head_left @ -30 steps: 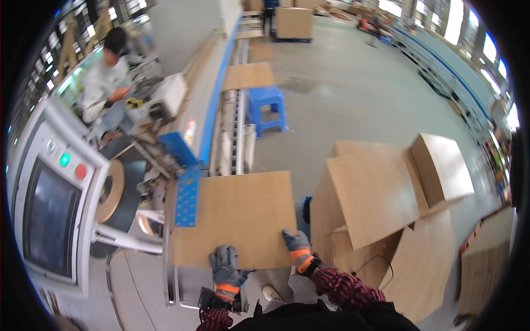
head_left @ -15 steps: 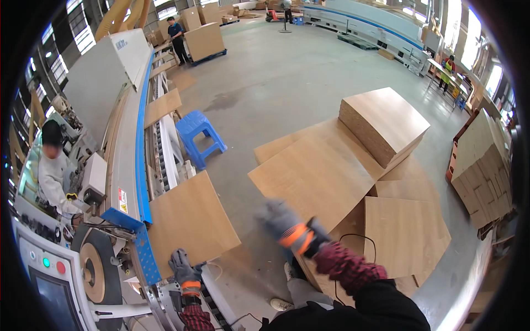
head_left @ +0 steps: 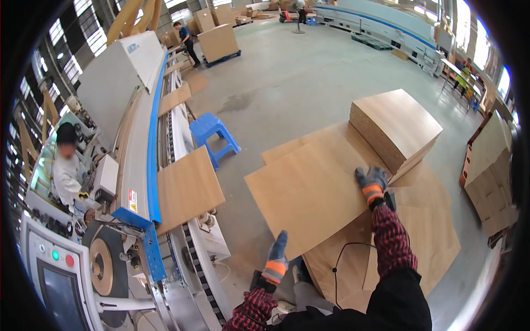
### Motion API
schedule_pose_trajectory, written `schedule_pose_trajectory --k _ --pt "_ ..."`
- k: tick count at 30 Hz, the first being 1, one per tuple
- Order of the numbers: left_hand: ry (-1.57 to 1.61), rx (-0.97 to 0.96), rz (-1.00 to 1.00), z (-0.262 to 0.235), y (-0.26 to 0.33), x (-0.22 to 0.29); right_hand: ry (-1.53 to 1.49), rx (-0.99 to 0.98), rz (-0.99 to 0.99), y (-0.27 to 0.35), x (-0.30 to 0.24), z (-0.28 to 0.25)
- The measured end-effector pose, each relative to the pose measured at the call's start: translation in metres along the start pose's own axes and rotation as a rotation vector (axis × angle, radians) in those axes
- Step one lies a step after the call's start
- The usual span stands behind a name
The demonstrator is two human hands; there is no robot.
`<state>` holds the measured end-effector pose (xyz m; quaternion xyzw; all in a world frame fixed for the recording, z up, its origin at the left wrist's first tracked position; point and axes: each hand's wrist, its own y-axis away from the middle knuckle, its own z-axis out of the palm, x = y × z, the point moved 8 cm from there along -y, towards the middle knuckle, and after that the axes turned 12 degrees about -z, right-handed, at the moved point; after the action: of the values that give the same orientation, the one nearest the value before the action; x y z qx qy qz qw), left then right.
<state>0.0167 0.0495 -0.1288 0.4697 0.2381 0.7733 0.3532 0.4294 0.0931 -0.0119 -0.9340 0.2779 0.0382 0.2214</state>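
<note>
A flat wood-grain panel (head_left: 309, 190) lies at an angle on top of other panels in front of me, its near-left corner jutting past the pile. My left hand (head_left: 276, 258), in a grey glove with an orange band, grips that near-left edge; its thumb points up along the edge and the other fingers are hidden. My right hand (head_left: 372, 181), gloved alike, holds the panel's right edge, its fingers spread over the border close to a tall stack of panels (head_left: 395, 124). Another panel (head_left: 190, 187) lies on the machine's roller track to the left.
A blue stool (head_left: 214, 135) stands beside the long edge machine (head_left: 156, 138). A control screen (head_left: 61, 292) is at lower left, with a co-worker (head_left: 67, 171) behind the machine. A black cable (head_left: 337, 269) crosses the lower panels. Stacked boards (head_left: 488, 176) stand at the right.
My left hand has left the panel on the track and come to the pile. My right hand has moved right and farther away. The pile's top panel has turned and shifted toward me.
</note>
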Motion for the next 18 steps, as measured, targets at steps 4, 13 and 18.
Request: schedule_pose_trajectory --k 4,13,18 --pt "-0.119 0.202 0.338 -0.095 -0.002 0.005 -0.144 -0.219 -0.082 0.059 -0.03 -0.003" --pt "-0.117 0.86 0.278 -0.251 0.253 -0.017 -0.851 -0.794 -0.082 0.269 -0.114 0.002" --pt "-0.944 1.68 0.437 -0.251 0.361 0.0 -1.008 -0.951 0.132 0.364 -0.199 0.009"
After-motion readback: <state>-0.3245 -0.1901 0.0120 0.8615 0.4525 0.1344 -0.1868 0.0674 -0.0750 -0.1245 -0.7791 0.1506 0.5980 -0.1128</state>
